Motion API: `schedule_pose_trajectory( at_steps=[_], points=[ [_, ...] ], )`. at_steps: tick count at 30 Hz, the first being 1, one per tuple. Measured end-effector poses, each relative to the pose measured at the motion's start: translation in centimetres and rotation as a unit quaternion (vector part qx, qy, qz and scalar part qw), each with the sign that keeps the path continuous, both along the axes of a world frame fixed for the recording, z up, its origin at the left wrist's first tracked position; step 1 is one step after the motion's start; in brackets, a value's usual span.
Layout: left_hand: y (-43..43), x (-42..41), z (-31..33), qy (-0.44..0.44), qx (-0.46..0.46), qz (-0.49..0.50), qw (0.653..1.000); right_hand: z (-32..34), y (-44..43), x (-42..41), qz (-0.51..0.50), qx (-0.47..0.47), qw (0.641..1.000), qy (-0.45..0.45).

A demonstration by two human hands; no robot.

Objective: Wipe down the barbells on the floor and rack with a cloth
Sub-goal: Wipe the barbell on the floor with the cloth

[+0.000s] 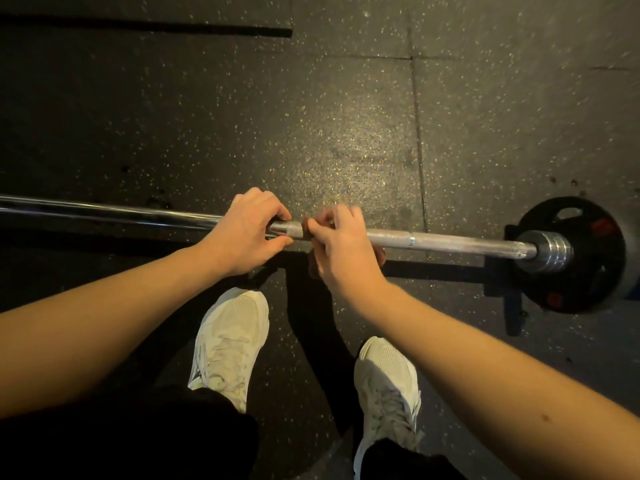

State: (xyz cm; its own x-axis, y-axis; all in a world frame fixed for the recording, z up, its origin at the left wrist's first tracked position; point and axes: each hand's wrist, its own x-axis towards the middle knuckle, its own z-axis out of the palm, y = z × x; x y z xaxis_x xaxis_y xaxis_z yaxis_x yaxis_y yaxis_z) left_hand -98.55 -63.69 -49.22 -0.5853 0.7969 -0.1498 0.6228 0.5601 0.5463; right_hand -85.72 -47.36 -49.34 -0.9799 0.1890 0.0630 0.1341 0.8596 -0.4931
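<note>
A steel barbell (pixel 450 241) lies across the rubber floor from left to right, with a black weight plate (pixel 585 237) on its right end. My left hand (pixel 247 233) grips the shaft near its middle, fingers curled over the top. Just to its right, my right hand (pixel 341 247) holds a small dark reddish-brown cloth (pixel 306 226) wrapped against the bar. Most of the cloth is hidden under the fingers and palm; a bit hangs below the hand.
My two white shoes (pixel 230 344) stand just behind the bar on the speckled black floor mats (pixel 346 133). A thin dark bar (pixel 145 27) lies on the floor at the far top left. The plate rests beside a dark bracket at the right.
</note>
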Motion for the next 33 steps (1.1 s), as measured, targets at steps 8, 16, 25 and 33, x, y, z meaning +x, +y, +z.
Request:
schedule_pose_trajectory(
  at_steps=[8, 16, 25, 33],
  points=[
    [0.2, 0.2, 0.0, -0.016, 0.0, 0.007, 1.0, 0.4, -1.3, -1.9, -0.019, -0.032, 0.999, -0.017],
    [-0.3, 0.1, -0.1, -0.005, 0.009, 0.005, 1.0, 0.4, 0.6, 2.6, -0.058, -0.027, 0.998, 0.004],
    [1.9, 0.8, 0.4, 0.11, -0.046, -0.042, 0.992, 0.5, 3.3, 4.2, -0.1, 0.066, 0.991, -0.067],
    [2.5, 0.0, -0.2, 0.143, -0.034, -0.083, 0.986, -0.8, 5.6, 2.9, -0.021, 0.078, 0.996, -0.036]
  ],
)
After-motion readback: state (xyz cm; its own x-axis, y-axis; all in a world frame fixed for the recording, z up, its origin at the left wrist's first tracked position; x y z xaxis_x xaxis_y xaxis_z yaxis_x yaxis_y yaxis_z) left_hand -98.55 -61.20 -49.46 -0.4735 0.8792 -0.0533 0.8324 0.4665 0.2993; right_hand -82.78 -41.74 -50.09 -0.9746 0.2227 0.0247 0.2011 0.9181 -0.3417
